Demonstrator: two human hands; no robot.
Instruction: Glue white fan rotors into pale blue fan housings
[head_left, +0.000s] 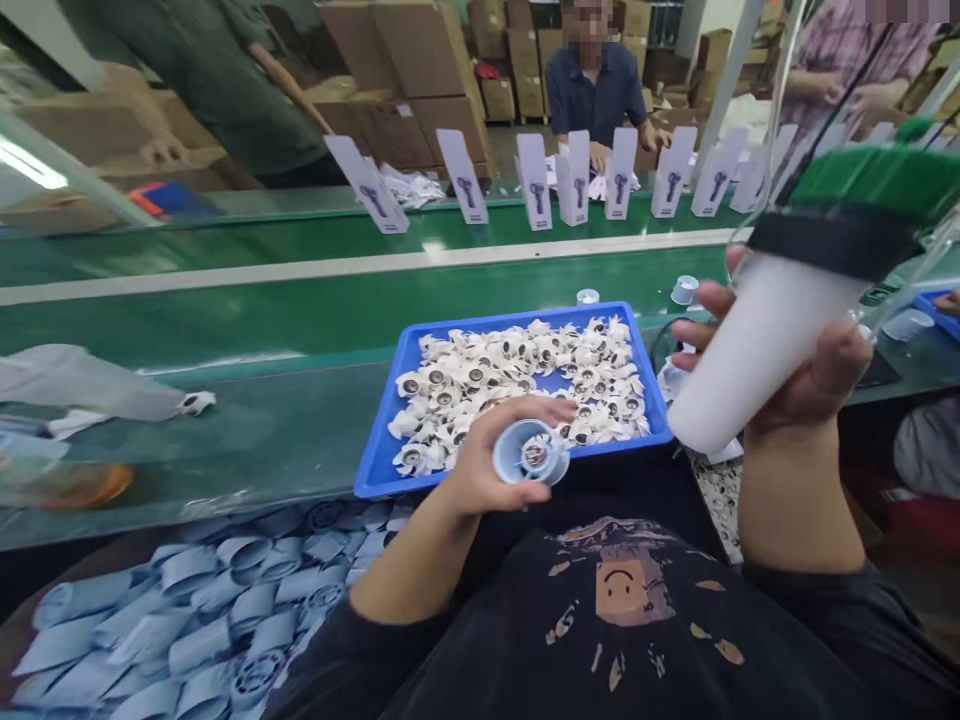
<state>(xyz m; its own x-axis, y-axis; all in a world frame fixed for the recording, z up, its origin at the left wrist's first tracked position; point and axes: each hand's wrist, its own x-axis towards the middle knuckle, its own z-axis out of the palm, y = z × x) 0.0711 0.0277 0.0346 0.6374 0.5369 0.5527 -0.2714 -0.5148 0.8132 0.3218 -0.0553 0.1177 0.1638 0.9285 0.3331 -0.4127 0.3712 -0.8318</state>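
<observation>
My left hand [491,455] is closed around a small pale-blue round housing [531,452], its open end facing up with a metal part inside. It hovers at the near edge of a blue tray [375,470] filled with several white fan impellers [525,385]. My right hand [795,375] is raised at the right and grips a white cylindrical tool [750,350] with a black and green upper part, tilted, its blunt white end pointing down-left toward the tray.
A heap of pale-blue tube housings [195,620] lies at the lower left. A green conveyor belt [300,310] runs across, with white product boxes [574,180] standing along its far side. A person in a dark shirt [596,90] works opposite; cartons are stacked behind.
</observation>
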